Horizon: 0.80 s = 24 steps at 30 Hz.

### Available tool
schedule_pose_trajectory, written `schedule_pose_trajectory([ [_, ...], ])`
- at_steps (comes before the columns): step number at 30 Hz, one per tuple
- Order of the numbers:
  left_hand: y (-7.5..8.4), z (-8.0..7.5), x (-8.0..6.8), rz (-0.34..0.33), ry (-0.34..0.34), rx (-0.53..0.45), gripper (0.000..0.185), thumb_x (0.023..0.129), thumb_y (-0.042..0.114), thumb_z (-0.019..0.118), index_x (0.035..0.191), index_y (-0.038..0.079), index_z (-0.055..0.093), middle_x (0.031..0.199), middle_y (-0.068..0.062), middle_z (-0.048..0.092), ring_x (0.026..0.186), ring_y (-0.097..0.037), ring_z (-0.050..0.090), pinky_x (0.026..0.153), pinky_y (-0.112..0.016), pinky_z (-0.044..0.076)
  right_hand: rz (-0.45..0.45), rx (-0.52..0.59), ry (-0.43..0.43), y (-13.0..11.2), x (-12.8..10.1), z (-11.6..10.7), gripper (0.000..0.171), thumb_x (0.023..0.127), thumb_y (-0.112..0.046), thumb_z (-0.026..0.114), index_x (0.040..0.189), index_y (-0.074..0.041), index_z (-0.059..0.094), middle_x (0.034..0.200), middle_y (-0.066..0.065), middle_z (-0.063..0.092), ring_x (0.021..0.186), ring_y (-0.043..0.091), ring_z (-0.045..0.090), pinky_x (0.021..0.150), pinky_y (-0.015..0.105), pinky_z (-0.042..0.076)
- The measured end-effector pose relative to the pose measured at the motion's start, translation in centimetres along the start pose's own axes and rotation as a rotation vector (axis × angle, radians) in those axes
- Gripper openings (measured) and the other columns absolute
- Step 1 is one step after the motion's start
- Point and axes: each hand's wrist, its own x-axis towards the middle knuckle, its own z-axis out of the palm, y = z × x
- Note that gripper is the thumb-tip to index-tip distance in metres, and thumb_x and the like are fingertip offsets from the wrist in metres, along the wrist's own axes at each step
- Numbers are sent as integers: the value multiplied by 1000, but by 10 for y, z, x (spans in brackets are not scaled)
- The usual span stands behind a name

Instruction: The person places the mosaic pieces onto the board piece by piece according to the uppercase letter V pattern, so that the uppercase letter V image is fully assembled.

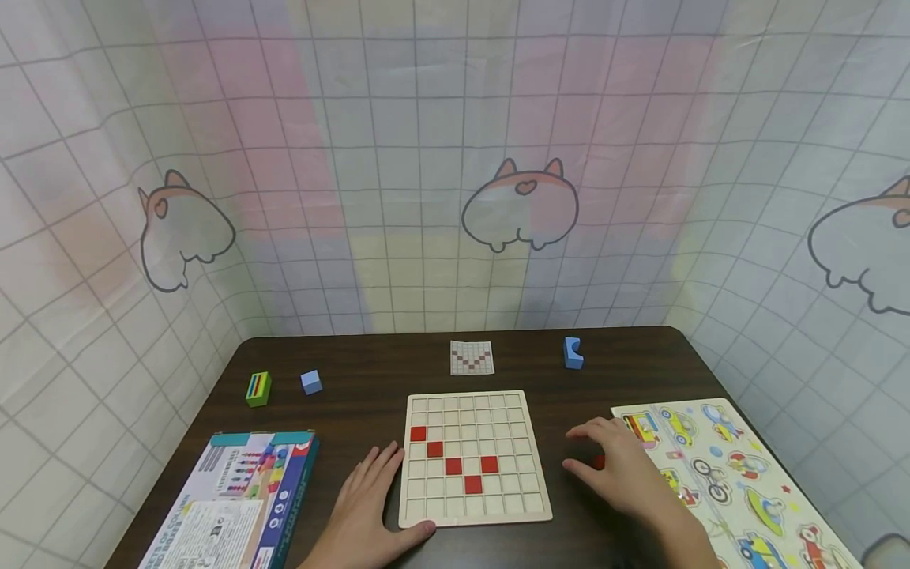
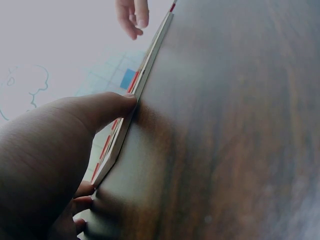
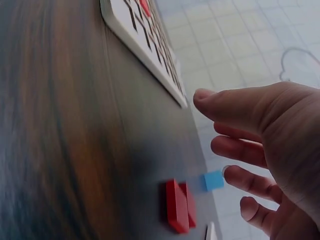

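Observation:
A white grid board [image 1: 472, 506] lies at the table's near middle with several red tiles [image 1: 453, 465] set into its squares. My left hand [image 1: 380, 494] lies flat on the table beside the board's left side. Its thumb [image 2: 112, 107] presses against the board's edge [image 2: 147, 75]. My right hand [image 1: 584, 450] hovers to the right of the board, fingers spread and relaxed. Two loose red tiles [image 3: 177, 205] lie on the table just under its fingers [image 3: 235, 150], not touched. One shows in the head view as a red tile [image 1: 599, 461].
A small pattern card [image 1: 471, 357] and a blue notched block [image 1: 572, 353] sit at the back. At the left are a blue cube [image 1: 310, 382], a green striped block [image 1: 258, 388] and a toy box [image 1: 235, 498]. A vehicle puzzle board [image 1: 732, 490] lies at the right.

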Motion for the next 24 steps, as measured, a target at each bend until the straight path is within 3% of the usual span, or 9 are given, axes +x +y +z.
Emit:
schedule_pose_trajectory([
  [5,0,0,-1,6,13,6,129,74,96,75,174,24,40,182,-6,36,171,-42,24,133,-78,21,29,-22,20,11,-5,-4,37,89,-31,97,120,-20,81,116,-6,77,116,25,66,104,57,57],
  [8,0,0,-2,17,23,7,128,74,96,74,174,24,40,182,-6,37,171,-42,25,132,-78,22,43,-39,36,17,-6,-5,39,87,-31,98,120,-18,81,119,-1,78,119,32,67,105,63,55],
  [17,1,0,-3,14,23,18,129,74,97,73,174,23,39,182,-6,37,171,-43,25,132,-79,22,124,-124,6,33,-10,-10,47,85,-40,98,121,-15,81,125,10,78,119,38,67,100,66,54],
  [24,0,0,-1,-2,9,16,129,74,96,74,174,24,39,182,-7,36,171,-44,24,131,-80,21,172,-131,-59,34,-12,-12,46,86,-44,97,119,-16,82,123,8,80,110,30,65,94,60,54],
])
